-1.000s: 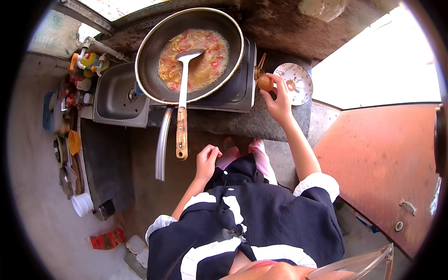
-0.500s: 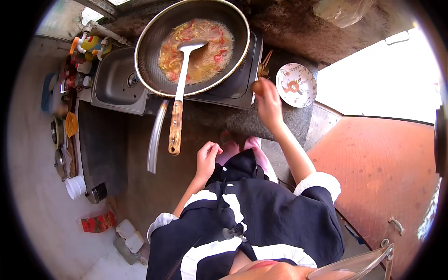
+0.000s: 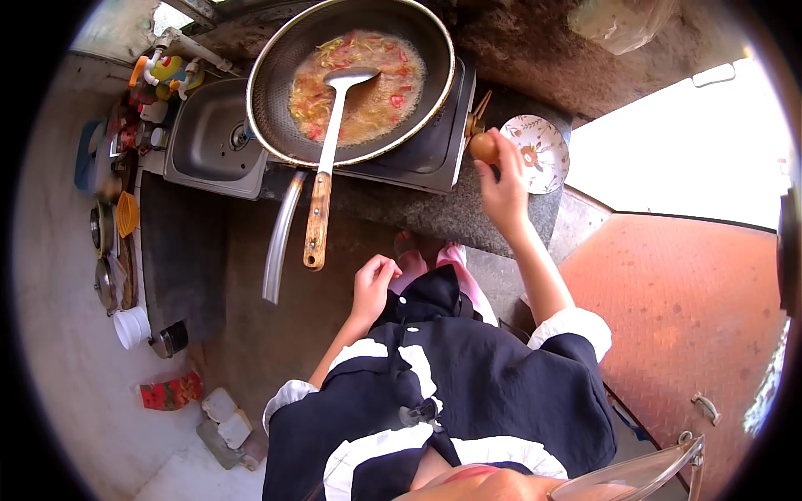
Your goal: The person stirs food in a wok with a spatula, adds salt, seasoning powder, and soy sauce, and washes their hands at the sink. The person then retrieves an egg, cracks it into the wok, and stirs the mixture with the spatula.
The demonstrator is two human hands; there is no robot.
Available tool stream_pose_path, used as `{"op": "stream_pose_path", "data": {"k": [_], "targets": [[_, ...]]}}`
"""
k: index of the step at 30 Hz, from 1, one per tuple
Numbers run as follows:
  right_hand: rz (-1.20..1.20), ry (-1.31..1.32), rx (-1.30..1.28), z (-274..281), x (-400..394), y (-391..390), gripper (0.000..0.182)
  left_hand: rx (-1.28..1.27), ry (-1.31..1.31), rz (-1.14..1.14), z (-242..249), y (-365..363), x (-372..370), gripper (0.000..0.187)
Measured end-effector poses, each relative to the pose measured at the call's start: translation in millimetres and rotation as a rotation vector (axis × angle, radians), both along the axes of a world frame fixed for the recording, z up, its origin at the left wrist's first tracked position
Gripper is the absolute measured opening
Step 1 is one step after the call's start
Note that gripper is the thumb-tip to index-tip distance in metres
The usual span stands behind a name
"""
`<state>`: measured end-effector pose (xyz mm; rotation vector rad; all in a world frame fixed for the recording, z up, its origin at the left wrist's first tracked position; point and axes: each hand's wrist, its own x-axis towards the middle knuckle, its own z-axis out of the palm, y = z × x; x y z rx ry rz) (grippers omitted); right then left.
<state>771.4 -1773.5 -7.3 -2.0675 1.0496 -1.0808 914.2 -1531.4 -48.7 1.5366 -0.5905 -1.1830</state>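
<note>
My right hand [image 3: 504,188] grips a brown egg [image 3: 484,148] in its fingertips, just left of a patterned white bowl [image 3: 547,167] on the counter. My left hand [image 3: 373,286] is curled closed in front of my body, with nothing seen in it. Over the stove [image 3: 455,125] sits a large wok [image 3: 267,92] of bubbling broth with red and yellowish pieces [image 3: 396,101]. A spatula [image 3: 330,138] with a wooden handle leans in the wok, its handle hanging over the near rim.
A steel sink [image 3: 188,150] is set in the counter left of the wok, with bottles [image 3: 170,71] behind it. The wok's metal handle [image 3: 282,242] juts toward me over the counter edge. An orange-red panel [image 3: 668,309] stands at the right. Pots and a white container [image 3: 132,328] are at far left.
My right hand has moved right with the egg, from beside the stove to the bowl's left edge. My left hand stays nearly still. The view has shifted slightly.
</note>
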Motion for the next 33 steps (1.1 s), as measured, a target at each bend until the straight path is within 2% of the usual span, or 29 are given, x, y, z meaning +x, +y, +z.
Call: {"op": "stream_pose_path", "data": {"k": [1, 3, 7, 9, 11, 13, 15, 19, 24, 30, 33], "targets": [[0.016, -0.031, 0.031, 15, -4, -2, 0.052, 0.011, -0.014, -0.024, 9, 0, 1, 0.017], [0.118, -0.211, 0.192, 49, -8, -6, 0.05, 0.046, -0.036, -0.223, 49, -1, 3, 0.015], [0.378, -0.326, 0.386, 133, -4, -24, 0.048, -0.12, -0.237, -0.724, 155, -6, 37, 0.012], [0.523, -0.369, 0.425, 161, 9, -38, 0.047, -0.213, -0.409, -0.801, 203, -12, 64, 0.012], [0.657, -0.324, 0.417, 183, 25, -51, 0.047, -0.28, -0.567, -0.67, 241, -29, 86, 0.012], [0.717, -0.161, 0.46, 202, 44, -58, 0.049, -0.377, -0.787, -0.568, 263, -59, 110, 0.021], [0.762, -0.1, 0.521, 214, 65, -59, 0.049, -0.49, -0.804, -0.329, 269, -97, 119, 0.033], [0.828, -0.101, 0.54, 219, 107, -58, 0.044, -0.695, -0.99, -0.377, 269, -156, 146, 0.05], [0.842, -0.099, 0.654, 223, 135, -58, 0.035, -0.705, -1.048, -0.376, 270, -171, 165, 0.04], [0.809, -0.106, 0.709, 231, 149, -50, 0.034, -0.637, -1.127, -0.391, 274, -170, 176, 0.04], [0.826, -0.115, 0.738, 232, 154, -49, 0.034, -0.644, -0.98, -0.402, 275, -169, 182, 0.039]]}}
